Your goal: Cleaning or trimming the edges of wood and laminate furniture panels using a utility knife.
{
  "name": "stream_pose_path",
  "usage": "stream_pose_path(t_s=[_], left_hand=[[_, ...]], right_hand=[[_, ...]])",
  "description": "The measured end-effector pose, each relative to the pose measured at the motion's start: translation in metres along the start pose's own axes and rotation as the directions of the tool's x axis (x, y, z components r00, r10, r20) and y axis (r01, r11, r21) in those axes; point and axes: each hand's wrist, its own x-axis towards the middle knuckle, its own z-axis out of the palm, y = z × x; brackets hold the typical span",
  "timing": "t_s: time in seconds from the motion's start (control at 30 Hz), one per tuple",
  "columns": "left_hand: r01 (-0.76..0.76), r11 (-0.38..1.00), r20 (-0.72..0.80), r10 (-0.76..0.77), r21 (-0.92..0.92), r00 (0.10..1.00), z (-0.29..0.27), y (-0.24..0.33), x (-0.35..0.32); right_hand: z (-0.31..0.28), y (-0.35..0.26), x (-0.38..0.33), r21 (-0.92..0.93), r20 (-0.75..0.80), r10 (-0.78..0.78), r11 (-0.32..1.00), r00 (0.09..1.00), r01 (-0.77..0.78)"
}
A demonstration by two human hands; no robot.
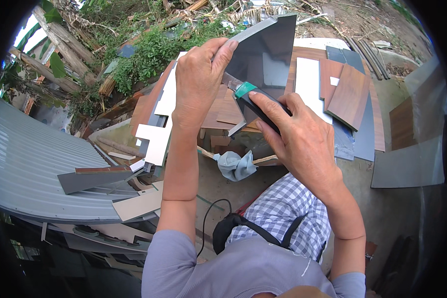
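Left grip (pixel 201 74), at upper centre of the frame, pinches the upper left edge of a dark glossy panel (pixel 263 59), the thumb and a finger pressed together on its pale rim. Right grip (pixel 303 134), right of centre, is wrapped around a black-and-green cutter (pixel 263 107), forefinger stretched along the handle. Its blade slants up and left, close to the panel's left side and just right of the left wrist; whether it touches the panel, I cannot tell.

The panel stands tilted above the bench (pixel 310 52), its top corner reaching toward the plants (pixel 149 59) at the upper left. White offcuts (pixel 153 141) jut past the bench's left edge, behind the left forearm. Beyond the right knuckles, some room separates them from a white strip (pixel 309 82), which lies beside a wood-grain board (pixel 349 96). Concrete floor (pixel 356 179) shows between the right forearm and a grey sheet (pixel 407 166) at the frame's right.
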Motion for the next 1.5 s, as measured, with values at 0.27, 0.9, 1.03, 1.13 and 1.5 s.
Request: stream_pose_path(t_s=[0.27,0.9,1.03,1.13,1.5], left_hand=[[0.016,1.000,0.006,-0.016,0.021,1.000,0.002,0.006,-0.003],[-0.027,0.999,-0.026,0.026,-0.031,0.999,0.009,0.011,-0.012],[-0.042,0.998,-0.068,0.039,-0.043,0.997,0.011,0.009,-0.012],[-0.032,0.998,-0.074,0.027,-0.057,0.997,0.013,0.008,-0.012],[0.073,0.983,-0.096,-0.090,-0.167,0.991,0.017,0.015,-0.018]], right_hand=[[-0.006,0.005,-0.001,0.023,0.008,0.024,0.999,1.000,-0.024],[-0.006,0.029,-0.010,0.479,0.477,0.279,0.712,0.833,-0.513],[0.019,0.041,-0.024,0.504,0.405,0.267,0.733,0.874,-0.457],[0.035,0.051,-0.031,0.479,0.467,0.296,0.708,0.833,-0.519],[0.043,0.051,-0.035,0.585,0.656,0.279,0.399,0.701,-0.706]])
